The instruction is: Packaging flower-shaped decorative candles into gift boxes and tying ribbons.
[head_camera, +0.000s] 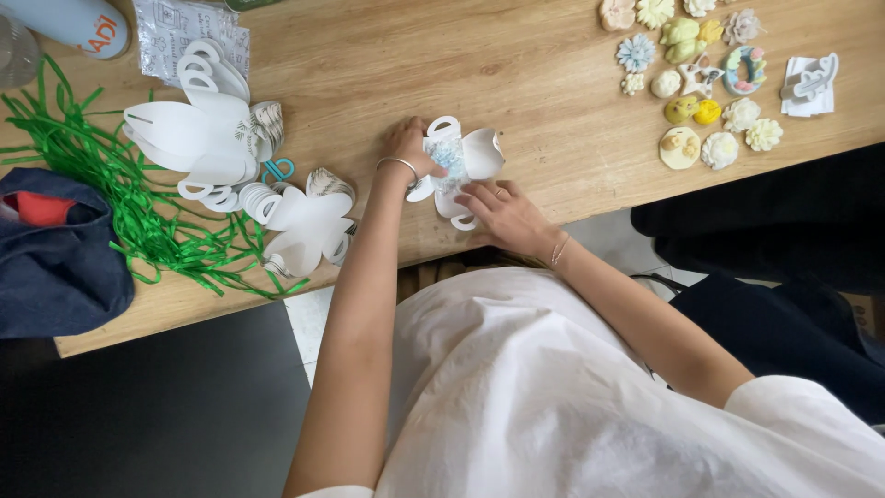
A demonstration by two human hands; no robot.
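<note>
A white die-cut paper box blank (461, 157) with looped handle flaps lies on the wooden table (516, 74), partly folded up around something pale blue at its centre. My left hand (408, 148), with a silver bangle at the wrist, grips the blank's left flap. At the blank's near side, the fingers of my right hand (502, 214) press its lower flap; that hand wears a ring and a thin bracelet.
Stacks of the same white blanks (207, 138) (304, 221) lie to the left beside green shredded ribbon (120, 194), a dark blue bag (55, 258), a printed plastic packet (189, 32) and a spray can (78, 23). Pastel plaster ornaments (701, 83) fill the far right.
</note>
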